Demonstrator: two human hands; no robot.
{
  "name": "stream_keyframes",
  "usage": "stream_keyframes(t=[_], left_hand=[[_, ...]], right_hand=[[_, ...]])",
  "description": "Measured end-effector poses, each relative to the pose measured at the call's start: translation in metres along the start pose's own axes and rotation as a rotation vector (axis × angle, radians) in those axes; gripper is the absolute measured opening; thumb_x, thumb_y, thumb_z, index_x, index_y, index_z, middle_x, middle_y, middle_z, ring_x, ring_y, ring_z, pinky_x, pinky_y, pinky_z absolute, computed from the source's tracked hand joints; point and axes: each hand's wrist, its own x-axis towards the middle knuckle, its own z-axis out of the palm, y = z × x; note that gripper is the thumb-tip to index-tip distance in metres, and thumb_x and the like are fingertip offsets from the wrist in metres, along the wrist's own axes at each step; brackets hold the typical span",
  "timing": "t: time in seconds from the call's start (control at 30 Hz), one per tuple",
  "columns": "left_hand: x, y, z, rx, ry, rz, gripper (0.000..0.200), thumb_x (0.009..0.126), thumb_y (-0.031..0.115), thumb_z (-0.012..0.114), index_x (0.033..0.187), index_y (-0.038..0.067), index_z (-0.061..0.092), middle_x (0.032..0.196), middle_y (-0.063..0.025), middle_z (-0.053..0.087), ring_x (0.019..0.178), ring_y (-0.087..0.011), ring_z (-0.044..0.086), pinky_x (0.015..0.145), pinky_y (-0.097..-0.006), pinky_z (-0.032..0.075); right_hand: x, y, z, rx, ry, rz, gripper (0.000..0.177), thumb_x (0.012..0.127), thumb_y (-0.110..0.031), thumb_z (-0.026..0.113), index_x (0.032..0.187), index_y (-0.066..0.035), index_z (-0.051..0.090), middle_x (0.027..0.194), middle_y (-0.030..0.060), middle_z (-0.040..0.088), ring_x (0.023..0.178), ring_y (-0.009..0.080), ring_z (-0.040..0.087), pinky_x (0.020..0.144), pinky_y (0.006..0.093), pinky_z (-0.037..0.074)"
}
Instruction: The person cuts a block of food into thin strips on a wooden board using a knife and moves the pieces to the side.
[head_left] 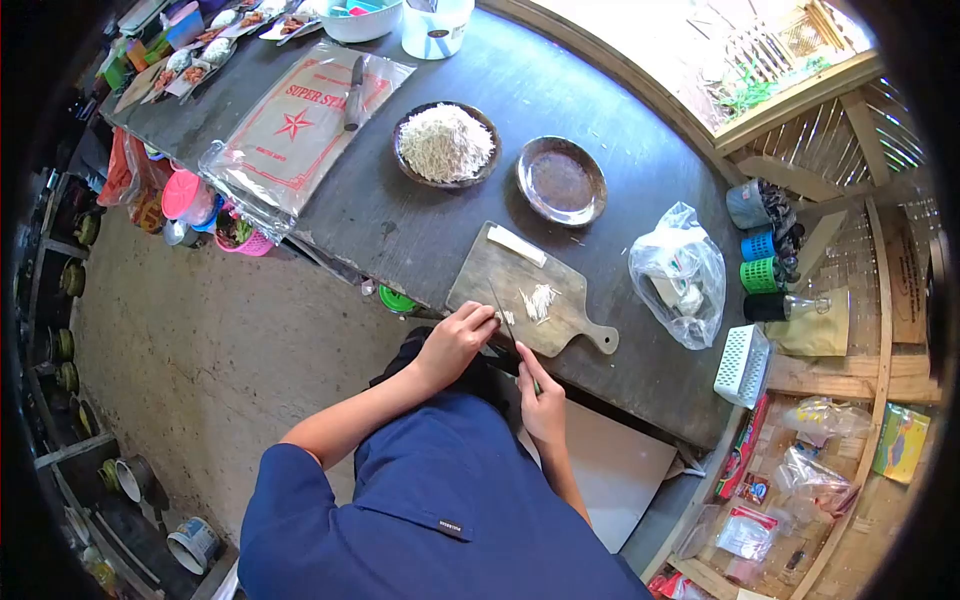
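A wooden cutting board (490,262) with a handle lies near the table's front edge. My right hand (542,405) is closed round the handle of a knife (503,308), its blade over the board's near part. Beside the blade, my left hand (460,338) has its fingers curled at a small white food piece (508,318), mostly hidden by the fingers. Thin white strips (540,303) form a small pile right of the blade. A white block of food (517,245) rests at the board's far edge.
Beyond the board stand a bowl heaped with white shreds (447,142) and a dark shallow dish (561,182). A plastic bag (680,275) lies to the right. Farther left, another knife (355,95) rests on a brown paper pack (295,125). A white basket (743,366) sits at the right edge.
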Motion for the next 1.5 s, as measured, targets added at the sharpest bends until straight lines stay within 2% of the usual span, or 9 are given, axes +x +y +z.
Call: stream_keyframes(t=[0.67,0.73,0.9,1.03,1.1,1.13,1.3,1.37,1.5], left_hand=[[-0.003,0.002,0.002,0.003,0.011,-0.041,0.025,0.088,0.006,0.071,0.112,-0.002,0.072,0.121,-0.0124,0.066,0.115,-0.0316,0.066,0.099,-0.0403,0.058],[-0.002,0.001,0.001,0.001,0.019,-0.025,0.024,0.088,0.005,0.072,0.112,-0.002,0.072,0.120,-0.0124,0.066,0.115,-0.0316,0.066,0.098,-0.0402,0.058],[-0.003,0.004,0.001,0.023,0.016,-0.027,0.023,0.088,0.006,0.073,0.110,-0.002,0.072,0.120,-0.0120,0.066,0.114,-0.0304,0.066,0.097,-0.0397,0.058],[-0.003,0.003,0.002,0.019,0.006,-0.026,0.026,0.089,0.006,0.073,0.113,-0.002,0.072,0.121,-0.0120,0.066,0.114,-0.0306,0.066,0.098,-0.0396,0.058],[-0.003,0.001,0.000,0.017,0.015,-0.021,0.027,0.090,0.006,0.073,0.115,-0.003,0.072,0.121,-0.0123,0.066,0.115,-0.0310,0.066,0.098,-0.0398,0.058],[-0.002,0.002,-0.002,0.013,0.013,-0.015,0.027,0.090,0.006,0.072,0.115,-0.002,0.072,0.121,-0.0123,0.066,0.115,-0.0311,0.065,0.098,-0.0399,0.058],[-0.008,0.004,0.002,-0.006,-0.012,-0.039,0.026,0.090,0.006,0.072,0.115,-0.002,0.072,0.123,-0.0124,0.066,0.117,-0.0316,0.065,0.100,-0.0403,0.058],[-0.005,0.001,0.001,0.005,-0.016,-0.032,0.026,0.091,0.006,0.072,0.116,-0.001,0.072,0.123,-0.0123,0.066,0.117,-0.0317,0.065,0.100,-0.0405,0.058],[-0.005,0.002,-0.001,0.008,-0.010,-0.024,0.026,0.091,0.006,0.071,0.115,-0.001,0.072,0.123,-0.0120,0.066,0.117,-0.0314,0.065,0.100,-0.0402,0.057]], right_hand=[[0.005,-0.001,0.004,0.016,-0.020,-0.011,0.039,0.112,-0.016,0.062,0.151,-0.012,0.067,0.083,-0.0023,0.058,0.076,0.0068,0.051,0.073,0.0250,0.049],[-0.003,0.002,0.000,-0.072,-0.006,0.014,0.036,0.111,-0.023,0.063,0.147,-0.020,0.070,0.123,0.0224,0.078,0.108,0.0242,0.079,0.096,0.0347,0.056],[-0.003,0.009,0.007,-0.050,0.021,0.013,0.037,0.112,-0.024,0.062,0.148,-0.020,0.069,0.123,0.0224,0.078,0.110,0.0261,0.079,0.096,0.0349,0.056],[0.006,-0.003,0.007,0.004,-0.015,0.007,0.039,0.112,-0.013,0.062,0.150,-0.012,0.068,0.089,-0.0036,0.063,0.076,0.0060,0.050,0.073,0.0245,0.048],[-0.001,0.002,0.004,-0.019,0.017,-0.097,0.040,0.112,-0.014,0.062,0.152,-0.012,0.067,0.087,-0.0031,0.062,0.076,0.0064,0.050,0.072,0.0246,0.048],[-0.006,0.001,0.000,-0.065,-0.019,0.008,0.037,0.113,-0.027,0.060,0.149,-0.020,0.068,0.124,0.0220,0.078,0.111,0.0229,0.078,0.097,0.0344,0.056],[-0.001,-0.003,0.007,-0.066,-0.037,0.146,0.037,0.113,-0.028,0.060,0.149,-0.021,0.069,0.124,0.0225,0.078,0.107,0.0230,0.078,0.095,0.0348,0.056],[0.008,0.003,0.009,0.037,-0.020,-0.019,0.041,0.112,-0.016,0.062,0.152,-0.011,0.066,0.089,-0.0016,0.065,0.074,0.0076,0.050,0.072,0.0256,0.049],[-0.003,0.014,0.004,-0.042,-0.007,-0.064,0.040,0.112,-0.015,0.063,0.152,-0.011,0.067,0.094,-0.0021,0.067,0.077,0.0067,0.052,0.075,0.0247,0.050]])
